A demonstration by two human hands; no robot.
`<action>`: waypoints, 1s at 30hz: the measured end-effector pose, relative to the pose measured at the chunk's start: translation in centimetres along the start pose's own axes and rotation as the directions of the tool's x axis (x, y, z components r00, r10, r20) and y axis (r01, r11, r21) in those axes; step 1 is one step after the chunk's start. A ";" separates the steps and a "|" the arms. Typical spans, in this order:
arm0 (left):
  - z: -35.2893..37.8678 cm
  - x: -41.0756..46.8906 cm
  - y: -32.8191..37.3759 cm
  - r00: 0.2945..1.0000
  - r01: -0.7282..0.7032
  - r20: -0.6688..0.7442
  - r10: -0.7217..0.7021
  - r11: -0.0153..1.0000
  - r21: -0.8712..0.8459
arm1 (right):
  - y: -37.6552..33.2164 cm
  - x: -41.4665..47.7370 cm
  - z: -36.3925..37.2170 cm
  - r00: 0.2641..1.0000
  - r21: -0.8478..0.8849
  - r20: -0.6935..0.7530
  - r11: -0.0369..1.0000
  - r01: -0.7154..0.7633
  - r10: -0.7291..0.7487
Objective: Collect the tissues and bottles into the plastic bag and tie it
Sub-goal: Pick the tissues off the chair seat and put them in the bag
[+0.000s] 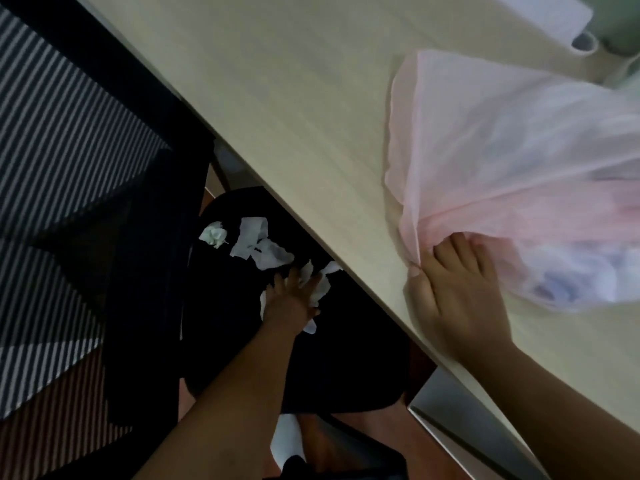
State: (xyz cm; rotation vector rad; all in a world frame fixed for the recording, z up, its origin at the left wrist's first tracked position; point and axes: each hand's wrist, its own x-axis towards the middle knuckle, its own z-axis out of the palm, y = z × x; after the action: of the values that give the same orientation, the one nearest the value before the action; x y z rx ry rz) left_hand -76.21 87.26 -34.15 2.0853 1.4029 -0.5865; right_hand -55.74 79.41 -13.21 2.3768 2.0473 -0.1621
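Pink plastic bag (pixel 502 161) on the worktop (pixel 294 98), mouth gripped in our right hand (pixel 453 299); our left hand (pixel 291 299) clutches tissues (pixel 256 244) on the black chair seat (pixel 346 358) beneath the worktop's edge.

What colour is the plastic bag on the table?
Pale translucent pink plastic bag, clearest in the head view.

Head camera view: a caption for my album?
Left hand gathers crumpled white tissues off a black chair seat; right hand grips the translucent pink plastic bag on the pale table.
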 end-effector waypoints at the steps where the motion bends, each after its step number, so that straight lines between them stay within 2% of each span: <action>1: 0.0 -0.1 0.4 0.998 0.037 0.044 -0.036 0.999 -0.004 | 0.0 0.0 -0.1 1.000 0.003 0.002 1.000 0.001 -0.001; 3: 0.8 -0.6 0.2 0.998 0.055 0.016 -0.054 0.998 -0.042 | 0.0 0.1 -0.1 1.000 0.015 -0.001 1.000 0.001 -0.001; 5: 1.2 -1.5 -0.7 0.987 -0.030 -0.156 0.028 1.000 -0.008 | 0.1 0.0 -0.2 1.000 0.023 -0.015 1.000 -0.006 0.006; 7: 1.8 -1.4 -2.2 0.964 -0.060 -0.257 0.072 0.997 0.053 | 0.2 0.0 -0.2 1.000 0.016 -0.017 1.000 -0.006 0.006; 11: 1.3 -0.5 -5.0 0.947 0.018 -0.321 0.008 0.997 0.079 | 0.1 0.0 -0.3 1.000 0.020 -0.010 1.000 -0.014 0.014; 13: 0.8 0.6 -6.6 0.924 0.085 -0.382 -0.012 0.981 0.174 | 0.0 0.0 -0.3 1.000 0.024 -0.014 1.000 -0.015 0.015; 16: 0.3 3.0 -9.6 0.949 0.153 -0.312 -0.046 0.932 0.329 | -0.2 0.1 -0.3 1.000 0.023 -0.022 1.000 -0.014 0.015; 18: -0.4 4.3 -11.0 0.954 0.178 -0.282 -0.098 0.945 0.275 | -0.2 0.1 -0.2 0.999 0.025 -0.027 1.000 -0.017 0.018; 20: -1.8 4.5 -11.1 0.948 0.183 -0.284 -0.140 0.975 0.128 | 0.0 0.0 -0.1 0.999 0.020 -0.030 1.000 -0.015 0.016; 22: -2.6 5.2 -11.3 0.912 0.108 -0.390 -0.125 0.992 -0.064 | 0.0 -0.1 -0.1 0.999 0.014 -0.029 1.000 -0.015 0.016; 23: -2.8 5.5 -11.6 0.912 0.056 -0.401 -0.090 0.994 -0.096 | 0.0 -0.1 -0.1 0.999 0.013 -0.027 1.000 -0.017 0.017; 25: -3.7 5.7 -11.6 0.923 0.024 -0.382 -0.036 0.999 -0.036 | 0.0 -0.1 -0.1 0.999 0.016 -0.031 1.000 -0.019 0.019; 27: -4.5 5.9 -11.8 0.943 0.053 -0.327 -0.059 0.998 -0.030 | 0.0 0.0 -0.1 0.999 0.020 -0.037 1.000 -0.014 0.015; 30: -5.4 5.8 -11.3 0.960 0.031 -0.271 -0.076 0.986 -0.164 | -0.1 0.0 -0.1 0.999 0.018 -0.036 1.000 -0.018 0.019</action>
State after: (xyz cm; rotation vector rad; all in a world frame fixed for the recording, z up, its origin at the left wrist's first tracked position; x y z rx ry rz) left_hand -84.36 98.25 -36.00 2.0638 1.6081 -0.1987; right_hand -55.83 79.38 -13.11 2.4263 2.0466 -0.1397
